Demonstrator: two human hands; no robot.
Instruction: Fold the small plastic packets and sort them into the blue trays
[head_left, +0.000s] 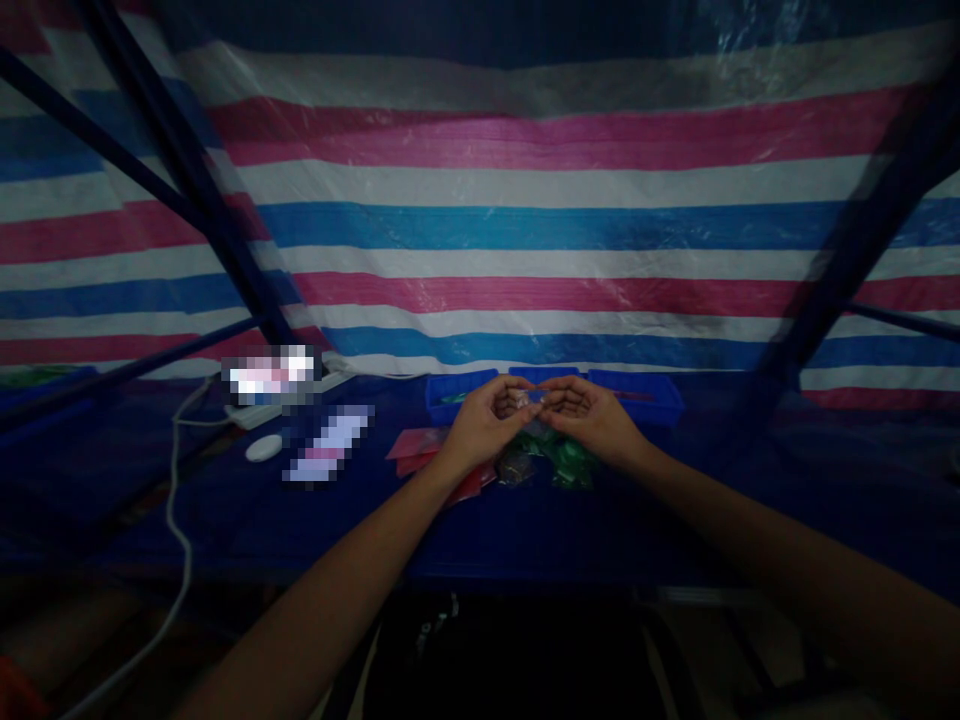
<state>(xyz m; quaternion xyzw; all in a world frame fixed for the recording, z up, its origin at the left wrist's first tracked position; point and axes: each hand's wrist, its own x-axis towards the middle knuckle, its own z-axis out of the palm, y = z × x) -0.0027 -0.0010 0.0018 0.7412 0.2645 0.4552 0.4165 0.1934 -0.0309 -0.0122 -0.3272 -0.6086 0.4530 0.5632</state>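
Note:
My left hand (484,420) and my right hand (589,418) meet over a dark blue table (225,510), fingers curled and pinched together on a tiny part (534,398) between the fingertips that I cannot make out in the dim light. Just below the hands lie small green plastic bags (568,462) and a clear bag of small dark parts (516,465). Red packets (420,445) lie under my left wrist. Blue trays (637,392) stand right behind the hands.
A white power strip (259,412) with a white cable (176,520) lies at the left, a small white oval object (263,447) beside it. A striped tarp (525,220) hangs close behind the table. Dark blue frame poles (187,170) cross at left and right.

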